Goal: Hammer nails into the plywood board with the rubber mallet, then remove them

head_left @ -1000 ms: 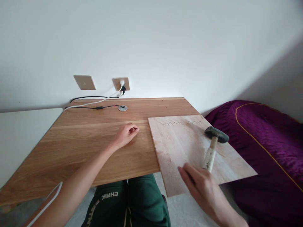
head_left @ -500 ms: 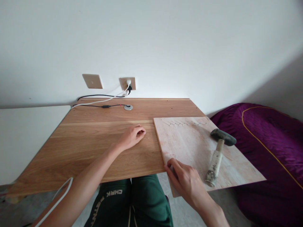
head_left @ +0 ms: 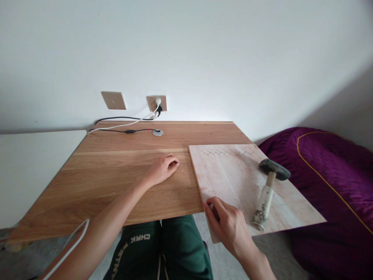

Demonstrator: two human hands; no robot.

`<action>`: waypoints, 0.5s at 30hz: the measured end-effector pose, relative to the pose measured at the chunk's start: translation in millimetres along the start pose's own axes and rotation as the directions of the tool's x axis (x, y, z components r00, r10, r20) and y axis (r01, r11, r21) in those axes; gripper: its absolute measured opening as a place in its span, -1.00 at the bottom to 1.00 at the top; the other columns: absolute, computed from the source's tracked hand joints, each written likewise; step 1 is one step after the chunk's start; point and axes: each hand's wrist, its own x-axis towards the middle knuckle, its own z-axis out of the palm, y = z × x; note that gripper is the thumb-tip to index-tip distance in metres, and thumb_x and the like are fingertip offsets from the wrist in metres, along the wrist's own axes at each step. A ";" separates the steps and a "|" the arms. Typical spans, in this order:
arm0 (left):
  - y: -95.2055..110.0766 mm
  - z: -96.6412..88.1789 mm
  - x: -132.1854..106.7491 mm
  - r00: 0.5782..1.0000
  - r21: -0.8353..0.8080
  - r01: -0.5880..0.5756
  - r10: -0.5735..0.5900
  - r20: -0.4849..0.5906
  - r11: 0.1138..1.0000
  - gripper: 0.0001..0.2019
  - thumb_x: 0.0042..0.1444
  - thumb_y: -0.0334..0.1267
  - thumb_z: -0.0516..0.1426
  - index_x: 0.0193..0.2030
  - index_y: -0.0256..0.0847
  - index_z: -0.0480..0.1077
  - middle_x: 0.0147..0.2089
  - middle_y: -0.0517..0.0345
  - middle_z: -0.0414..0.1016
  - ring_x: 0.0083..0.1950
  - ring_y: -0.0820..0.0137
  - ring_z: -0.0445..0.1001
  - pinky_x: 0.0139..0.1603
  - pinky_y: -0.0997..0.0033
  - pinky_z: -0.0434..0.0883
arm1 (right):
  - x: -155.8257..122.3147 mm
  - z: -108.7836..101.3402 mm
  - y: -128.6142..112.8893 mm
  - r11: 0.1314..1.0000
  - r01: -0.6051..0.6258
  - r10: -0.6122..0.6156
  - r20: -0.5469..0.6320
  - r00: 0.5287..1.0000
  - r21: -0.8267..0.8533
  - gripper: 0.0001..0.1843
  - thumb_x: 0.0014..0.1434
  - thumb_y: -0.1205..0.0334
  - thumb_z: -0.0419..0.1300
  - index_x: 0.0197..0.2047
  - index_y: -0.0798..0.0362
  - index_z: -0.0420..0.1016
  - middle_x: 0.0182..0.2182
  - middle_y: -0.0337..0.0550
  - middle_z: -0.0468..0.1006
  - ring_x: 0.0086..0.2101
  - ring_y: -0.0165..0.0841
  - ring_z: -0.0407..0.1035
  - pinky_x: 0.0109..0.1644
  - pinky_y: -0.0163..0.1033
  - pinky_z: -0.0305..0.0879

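My left hand (head_left: 163,168) rests on the wooden desk top with its fingers curled into a loose fist and a hollow showing between them. My right hand (head_left: 225,219) lies on the near left part of a pale wooden board (head_left: 224,175), fingers curled, thumb tip at the board's left edge. To the right of that hand, on the same board, lies a hammer (head_left: 269,194) with a dark head and a worn, whitish handle. A thin zigzag wire-like strip (head_left: 229,153) runs along the board's far side.
The desk (head_left: 116,171) meets a white wall holding a socket (head_left: 157,103) with plugs. Cables (head_left: 122,126) run left past a round grommet (head_left: 157,132). A white panel (head_left: 35,171) is at left, a purple beanbag-like cushion (head_left: 329,182) at right. The board overhangs the desk's front edge.
My right hand and forearm have shifted very slightly. My left hand, the board and the hammer stay where they were.
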 end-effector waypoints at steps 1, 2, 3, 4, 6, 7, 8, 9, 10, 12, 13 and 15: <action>-0.1 0.2 0.1 1.000 0.001 0.000 0.000 0.001 1.000 -0.86 0.36 -0.35 0.14 -0.22 -0.19 0.51 -0.23 0.13 0.53 -0.26 0.38 0.50 -0.18 0.40 0.37 | 0.6 0.3 -0.6 1.000 0.001 -0.001 -0.001 1.000 0.001 -0.70 0.58 0.18 0.01 -0.21 0.03 0.43 -0.49 -0.29 0.51 -0.54 -0.42 0.46 -0.41 -0.31 0.17; -0.4 0.5 0.2 1.000 0.001 0.000 0.000 0.003 1.000 -0.86 0.36 -0.35 0.14 -0.22 -0.20 0.51 -0.23 0.13 0.53 -0.26 0.38 0.51 -0.18 0.40 0.37 | 0.8 0.3 -1.3 1.000 0.006 -0.006 -0.002 1.000 0.006 -0.71 0.57 0.19 0.01 -0.21 0.03 0.43 -0.49 -0.29 0.50 -0.54 -0.43 0.46 -0.41 -0.31 0.18; -0.7 0.9 0.3 1.000 0.000 0.000 0.000 0.003 1.000 -0.87 0.36 -0.35 0.14 -0.22 -0.19 0.51 -0.23 0.13 0.53 -0.26 0.38 0.51 -0.18 0.39 0.38 | 0.3 -0.3 -1.8 1.000 0.020 -0.020 -0.004 1.000 0.018 -0.72 0.56 0.21 0.03 -0.21 0.02 0.44 -0.49 -0.29 0.50 -0.54 -0.43 0.46 -0.41 -0.31 0.19; -1.1 1.3 0.3 1.000 0.000 0.000 0.000 0.000 1.000 -0.87 0.36 -0.36 0.14 -0.22 -0.19 0.51 -0.22 0.13 0.53 -0.26 0.38 0.51 -0.17 0.39 0.38 | -0.9 -2.2 -1.9 0.999 0.042 -0.041 -0.016 0.999 0.034 -0.74 0.56 0.23 0.04 -0.19 0.02 0.45 -0.48 -0.29 0.50 -0.53 -0.43 0.46 -0.41 -0.32 0.21; -1.8 2.0 0.0 1.000 0.007 0.008 -0.007 -0.017 1.000 -0.90 0.35 -0.36 0.15 -0.16 -0.19 0.52 -0.16 0.12 0.54 -0.25 0.38 0.52 -0.15 0.37 0.41 | -6.3 -11.0 1.3 0.995 0.088 -0.083 -0.090 0.992 0.049 -0.80 0.53 0.25 0.08 -0.16 0.01 0.48 -0.47 -0.28 0.50 -0.53 -0.44 0.44 -0.40 -0.33 0.25; -2.0 2.3 -0.2 0.999 0.013 0.014 -0.013 -0.031 1.000 -0.90 0.35 -0.36 0.15 -0.11 -0.18 0.52 -0.12 0.11 0.54 -0.24 0.38 0.52 -0.13 0.36 0.42 | -10.1 -18.6 5.7 0.996 0.089 -0.083 -0.164 0.983 0.030 -0.83 0.51 0.25 0.10 -0.13 0.00 0.50 -0.47 -0.27 0.51 -0.54 -0.43 0.43 -0.40 -0.32 0.27; -2.2 2.5 -0.4 0.999 0.020 0.020 -0.019 -0.044 1.000 -0.89 0.34 -0.36 0.16 -0.07 -0.18 0.51 -0.08 0.09 0.53 -0.23 0.38 0.53 -0.12 0.34 0.44 | -14.1 -28.5 12.4 0.999 0.034 -0.039 -0.272 0.961 -0.022 -0.84 0.49 0.23 0.14 -0.16 -0.03 0.52 -0.52 -0.28 0.49 -0.57 -0.42 0.40 -0.41 -0.29 0.26; -2.2 2.6 -0.7 0.998 0.027 0.025 -0.023 -0.053 0.999 -0.87 0.34 -0.35 0.16 -0.02 -0.17 0.50 -0.04 0.08 0.52 -0.22 0.38 0.54 -0.10 0.33 0.46 | -17.9 -40.4 22.0 0.988 -0.126 0.079 -0.397 0.914 -0.094 -0.83 0.46 0.16 0.17 -0.19 -0.05 0.53 -0.54 -0.26 0.49 -0.57 -0.37 0.40 -0.39 -0.24 0.27; -2.2 2.7 -0.9 0.998 0.035 0.024 -0.022 -0.058 0.999 -0.85 0.35 -0.35 0.16 0.00 -0.17 0.49 -0.02 0.06 0.51 -0.20 0.36 0.54 -0.08 0.31 0.47 | -21.0 -53.6 34.6 0.937 -0.316 0.199 -0.518 0.832 -0.148 -0.81 0.44 0.07 0.18 -0.19 -0.07 0.55 -0.53 -0.19 0.51 -0.53 -0.30 0.43 -0.36 -0.17 0.28; -1.9 2.9 -1.3 0.998 0.055 0.009 -0.005 -0.058 0.998 -0.84 0.36 -0.34 0.15 0.03 -0.17 0.48 0.00 0.03 0.50 -0.13 0.31 0.56 -0.01 0.25 0.49 | -24.8 -80.7 68.2 0.786 -0.602 0.359 -0.688 0.630 -0.141 -0.72 0.36 -0.06 0.20 -0.18 -0.08 0.62 -0.45 -0.01 0.60 -0.45 -0.15 0.51 -0.30 -0.04 0.33; -1.8 3.1 -1.4 0.998 0.070 -0.005 0.009 -0.058 0.998 -0.85 0.36 -0.34 0.15 0.03 -0.17 0.48 0.01 0.02 0.50 -0.08 0.28 0.56 0.03 0.21 0.50 | -25.8 -92.6 88.3 0.728 -0.676 0.416 -0.713 0.565 -0.111 -0.66 0.35 -0.09 0.17 -0.12 -0.06 0.66 -0.35 0.11 0.65 -0.38 -0.09 0.55 -0.23 0.02 0.37; -1.7 3.5 -1.7 0.997 0.106 -0.034 0.040 -0.060 0.994 -0.86 0.37 -0.32 0.15 0.02 -0.16 0.47 0.01 0.01 0.49 0.02 0.21 0.55 0.12 0.13 0.50 | -28.1 -109.4 131.5 0.658 -0.740 0.502 -0.653 0.567 -0.136 -0.48 0.35 -0.14 0.06 0.04 0.00 0.69 -0.11 0.31 0.68 -0.14 0.02 0.58 -0.07 0.09 0.39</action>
